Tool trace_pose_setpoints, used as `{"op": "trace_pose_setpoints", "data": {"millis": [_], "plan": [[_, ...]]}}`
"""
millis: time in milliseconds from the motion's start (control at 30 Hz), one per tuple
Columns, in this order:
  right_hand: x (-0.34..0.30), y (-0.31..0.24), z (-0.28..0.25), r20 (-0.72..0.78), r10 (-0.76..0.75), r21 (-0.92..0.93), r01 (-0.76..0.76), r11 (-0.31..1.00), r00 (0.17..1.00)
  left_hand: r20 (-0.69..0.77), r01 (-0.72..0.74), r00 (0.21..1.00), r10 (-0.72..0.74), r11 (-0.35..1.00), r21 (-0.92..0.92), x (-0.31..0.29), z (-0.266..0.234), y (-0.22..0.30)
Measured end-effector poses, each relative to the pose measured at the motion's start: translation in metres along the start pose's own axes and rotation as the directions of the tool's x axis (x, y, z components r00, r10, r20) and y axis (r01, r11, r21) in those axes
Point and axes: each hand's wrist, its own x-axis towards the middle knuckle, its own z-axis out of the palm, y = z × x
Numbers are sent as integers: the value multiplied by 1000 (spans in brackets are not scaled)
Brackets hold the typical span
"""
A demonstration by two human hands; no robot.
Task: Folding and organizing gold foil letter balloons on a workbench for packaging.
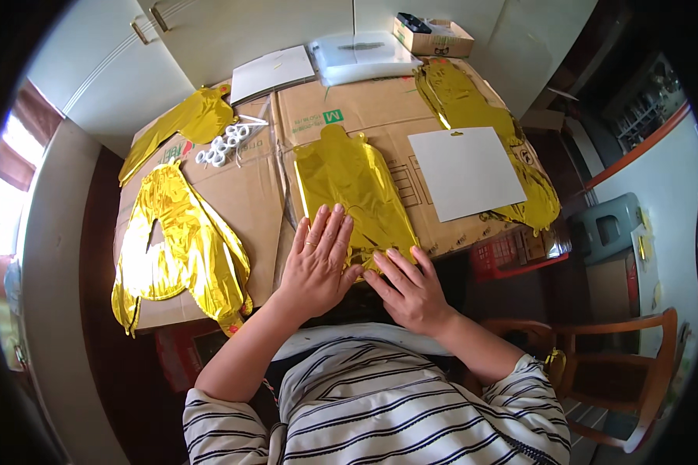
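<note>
A flattened gold foil balloon [347,174] lies before me, its near end at the table's front edge. My left hand [318,260] rests flat on its near left part, fingers stretched out and pointing away from me. Beside it, my right hand [408,287] lies over the near right corner with fingers spread. Both palms face down, and neither hand grips anything. Part of the foil's near end is hidden under the hands. To the left, another gold foil balloon [180,240] is spread out, shiny and wrinkled.
Cardboard [380,101] covers the table. White ribbon rolls [223,145] sit left of centre, near more gold foil [186,116]. At right, a white card [468,174] overlaps further gold foil [454,93]. Clear plastic bags [362,58] and a small box [434,39] stand at the back.
</note>
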Motion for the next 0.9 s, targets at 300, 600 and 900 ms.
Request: {"op": "trace_pose_setpoints", "data": {"millis": [300, 600, 900], "plan": [[1, -1, 1, -5, 0, 14, 1, 1000, 1000, 51, 58, 997, -58, 998, 1, 7, -12, -2], [3, 0, -2, -29, 13, 77, -11, 997, 999, -84, 202, 975, -206, 978, -56, 27, 24, 26], [36, 60, -29, -106, 2, 171, 16, 985, 994, -77, 202, 977, -200, 979, 11, 28, 27, 29]]}}
